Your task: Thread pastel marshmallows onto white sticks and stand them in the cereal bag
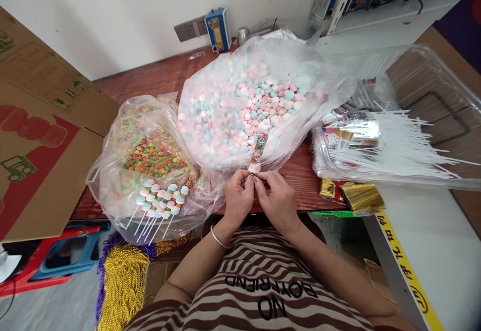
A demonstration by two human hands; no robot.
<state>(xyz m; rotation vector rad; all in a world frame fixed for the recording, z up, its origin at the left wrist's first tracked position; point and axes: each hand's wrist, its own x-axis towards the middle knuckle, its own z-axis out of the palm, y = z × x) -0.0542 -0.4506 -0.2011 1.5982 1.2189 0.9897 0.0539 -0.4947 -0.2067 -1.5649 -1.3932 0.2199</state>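
Several threaded candy sticks (160,202) lie bare on the bag of coloured rings (154,153) in the head view, so most wrapping seems left to do. One wrapped stick (259,151) stands upright at the near edge of the table (300,176), before the heaped bag of pastel candies (259,100): a narrow, glossy printed sleeve, its base pinched between the fingertips of the left hand (238,196) and right hand (277,200).

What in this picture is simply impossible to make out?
Head view.
Wrapped candy stick: lower end covered by the left hand and right hand.
Its printed pattern: too small to read.
Pastel candies on the left of the big bag: blurred by cloudy plastic.
Cardboard box: cut off by the left edge.
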